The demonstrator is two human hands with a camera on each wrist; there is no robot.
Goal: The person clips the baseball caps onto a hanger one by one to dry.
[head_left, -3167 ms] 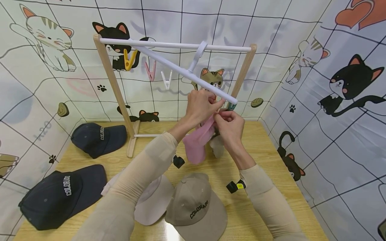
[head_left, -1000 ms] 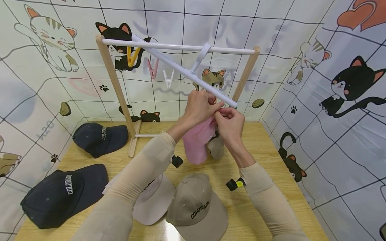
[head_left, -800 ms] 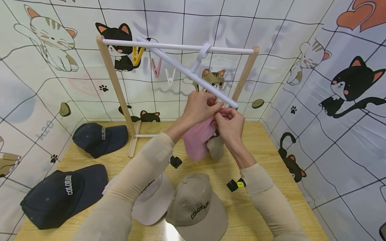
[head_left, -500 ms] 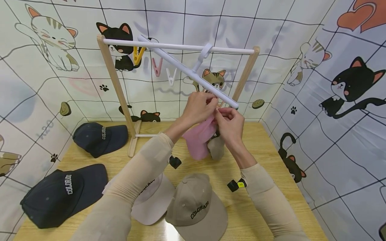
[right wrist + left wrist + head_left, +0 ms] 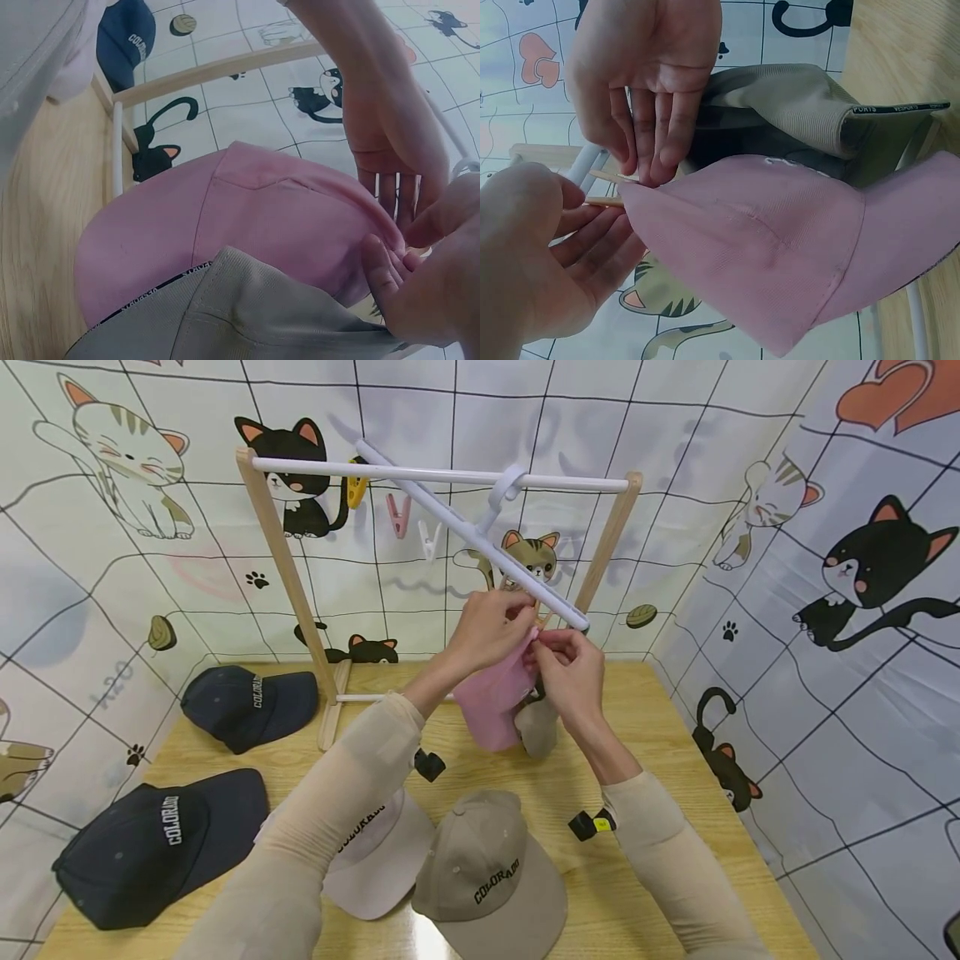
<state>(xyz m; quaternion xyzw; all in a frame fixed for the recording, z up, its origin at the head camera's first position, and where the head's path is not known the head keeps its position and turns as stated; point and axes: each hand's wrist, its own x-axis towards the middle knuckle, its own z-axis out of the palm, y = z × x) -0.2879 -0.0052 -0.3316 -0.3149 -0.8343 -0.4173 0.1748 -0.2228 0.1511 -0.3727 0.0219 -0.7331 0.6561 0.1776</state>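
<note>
Below the near end of a white hanger bar (image 5: 480, 539), my left hand (image 5: 487, 625) pinches a tan clothes peg (image 5: 606, 201). Just beside it, my right hand (image 5: 572, 672) pinches the gathered top of a pink cap (image 5: 495, 697), whose brim hangs down. In the left wrist view the peg's tips lie at the pink cap's bunched crown; whether they grip the cloth, I cannot tell. A grey-beige cap (image 5: 537, 727) hangs right beside the pink one, and its upper part is hidden by my right hand in the head view.
The hanger hooks over a rack's white rail (image 5: 435, 474). Yellow (image 5: 357, 485), pink (image 5: 399, 516) and white pegs (image 5: 430, 540) dangle from its far end. On the wooden table (image 5: 622, 877) lie two navy caps (image 5: 247, 697), a pale pink cap (image 5: 378, 868) and a beige cap (image 5: 487, 868).
The hanger has turned, its far end and dangling pegs shifting right. The pink cap's brim has risen slightly. My left hand has eased a little down and left, while my right hand stays almost in place.
</note>
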